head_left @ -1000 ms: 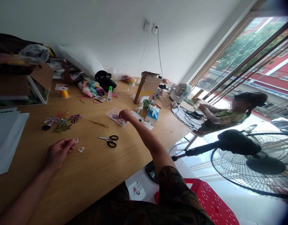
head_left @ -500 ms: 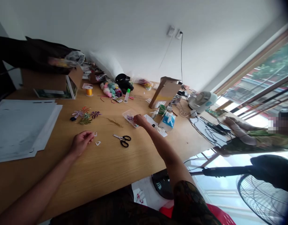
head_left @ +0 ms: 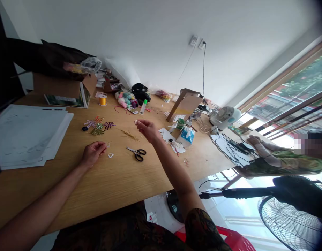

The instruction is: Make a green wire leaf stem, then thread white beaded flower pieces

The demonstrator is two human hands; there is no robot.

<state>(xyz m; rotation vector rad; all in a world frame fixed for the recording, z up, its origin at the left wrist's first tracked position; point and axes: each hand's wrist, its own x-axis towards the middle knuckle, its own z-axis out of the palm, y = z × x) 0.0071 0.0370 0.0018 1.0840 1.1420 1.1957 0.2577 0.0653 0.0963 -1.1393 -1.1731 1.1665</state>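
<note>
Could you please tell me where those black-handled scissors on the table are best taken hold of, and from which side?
I'd take the black finger loops of the scissors, coming from the right hand's side. They lie flat on the wooden table, with the loops toward that hand and the metal blades toward the left hand.

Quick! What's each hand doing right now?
Left hand: closed, pinching a small white piece.
Right hand: closed, pinching a tiny white bit.
</note>
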